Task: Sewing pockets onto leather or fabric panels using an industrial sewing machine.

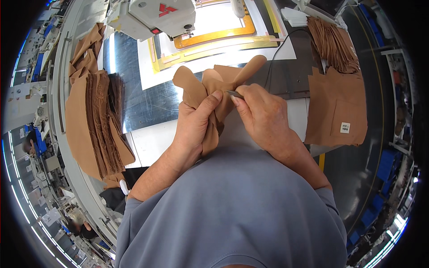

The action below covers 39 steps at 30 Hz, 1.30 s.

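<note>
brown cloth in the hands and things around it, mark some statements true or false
The bare left hand grips the bunched brown cloth. True.
The bare right hand is empty. False: it holds a small, slim dark tool.
A stack of brown cloth pieces lies left of the hands. True.
The flat orange-gold frame is in the left hand. False: it lies beyond both hands.
A brown cloth panel with a white label lies at the right. True.

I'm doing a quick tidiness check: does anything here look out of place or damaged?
Nothing looks spilled or clearly damaged. The least tidy spot is the crumpled brown cloth at the upper left, beyond a neater stack with frayed, perhaps simply raw, edges. The brown piece in the left hand is bunched, seemingly from being gripped.
</note>
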### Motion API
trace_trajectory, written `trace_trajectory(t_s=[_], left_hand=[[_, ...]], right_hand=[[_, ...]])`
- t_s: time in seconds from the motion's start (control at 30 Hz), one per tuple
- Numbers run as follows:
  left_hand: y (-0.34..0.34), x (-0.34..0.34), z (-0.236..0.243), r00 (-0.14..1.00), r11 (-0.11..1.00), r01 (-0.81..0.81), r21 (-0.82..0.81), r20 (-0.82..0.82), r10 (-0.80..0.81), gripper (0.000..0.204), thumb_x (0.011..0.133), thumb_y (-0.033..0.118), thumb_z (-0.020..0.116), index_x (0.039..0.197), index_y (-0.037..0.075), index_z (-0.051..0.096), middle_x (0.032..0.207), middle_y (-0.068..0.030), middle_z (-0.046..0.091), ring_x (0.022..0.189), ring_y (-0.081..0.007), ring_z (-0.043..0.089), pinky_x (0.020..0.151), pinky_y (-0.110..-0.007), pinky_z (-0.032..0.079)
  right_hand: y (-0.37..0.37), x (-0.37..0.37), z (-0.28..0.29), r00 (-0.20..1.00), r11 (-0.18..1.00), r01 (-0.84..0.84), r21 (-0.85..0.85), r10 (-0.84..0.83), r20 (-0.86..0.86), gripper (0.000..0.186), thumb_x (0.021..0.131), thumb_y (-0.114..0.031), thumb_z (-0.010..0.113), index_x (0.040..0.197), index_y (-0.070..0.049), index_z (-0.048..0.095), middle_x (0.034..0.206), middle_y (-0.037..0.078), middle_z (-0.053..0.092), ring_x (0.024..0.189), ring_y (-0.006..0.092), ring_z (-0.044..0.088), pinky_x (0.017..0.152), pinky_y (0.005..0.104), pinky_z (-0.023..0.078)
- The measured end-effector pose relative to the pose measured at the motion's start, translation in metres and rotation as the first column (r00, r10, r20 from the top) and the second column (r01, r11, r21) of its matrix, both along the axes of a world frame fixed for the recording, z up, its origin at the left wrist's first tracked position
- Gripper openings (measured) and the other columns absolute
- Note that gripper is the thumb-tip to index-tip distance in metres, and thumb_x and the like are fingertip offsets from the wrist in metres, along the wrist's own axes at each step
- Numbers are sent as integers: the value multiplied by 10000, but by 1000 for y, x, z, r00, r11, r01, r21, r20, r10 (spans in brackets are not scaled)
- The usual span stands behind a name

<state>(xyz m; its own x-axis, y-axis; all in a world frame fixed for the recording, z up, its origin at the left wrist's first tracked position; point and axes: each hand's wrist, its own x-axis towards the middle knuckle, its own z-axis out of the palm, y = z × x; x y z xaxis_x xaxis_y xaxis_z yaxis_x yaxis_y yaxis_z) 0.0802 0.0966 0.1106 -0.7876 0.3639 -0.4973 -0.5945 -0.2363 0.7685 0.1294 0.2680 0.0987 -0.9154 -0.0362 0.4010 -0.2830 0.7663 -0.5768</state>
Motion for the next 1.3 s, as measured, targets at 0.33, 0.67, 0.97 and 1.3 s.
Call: trace_trajectory(t_s=[0.33, 0.67, 0.97, 1.3], left_hand=[[0, -6, 3, 993, 989, -33, 141, 117, 16, 310, 998, 149, 650, 1272, 21, 585, 1134, -100, 695, 996, -164, 701, 828, -302, 585], [-6, -7, -4, 992, 991, 23, 130, 123, -39, 420, 996, 133, 658, 1381, 37, 519, 1257, -127, 660, 1125, -215, 678, 949, -362, 579], [0, -4, -6, 999, 1000, 26, 0, 41, -26, 375, 1045, 224, 593, 1350, 21, 516, 1180, -128, 663, 993, -171, 685, 711, -341, 604], [6, -3, 1, 998, 995, 2, 105, -67, 5, 478, 966, 150, 735, 1365, 69, 484, 1200, -82, 669, 1037, -157, 687, 709, -302, 599]], right_hand=[[13, -3, 4, 997, 990, 76, -116, -77, -10, 220, 926, -148, 719, 1086, -23, 634, 908, 110, 647, 694, 291, 676, 575, 377, 526], [11, -9, 4, 995, 957, 48, -285, -70, -67, 334, 862, -190, 803, 1124, -34, 666, 922, 88, 648, 779, 243, 697, 640, 344, 566], [14, -8, -2, 985, 849, 39, -528, 57, 164, 213, 889, -68, 755, 1063, 28, 680, 903, 113, 691, 791, 208, 678, 675, 320, 554], [4, -5, -1, 998, 926, -3, -378, 24, 51, 232, 860, -96, 782, 1035, -17, 652, 908, 113, 668, 758, 250, 684, 636, 340, 554]])
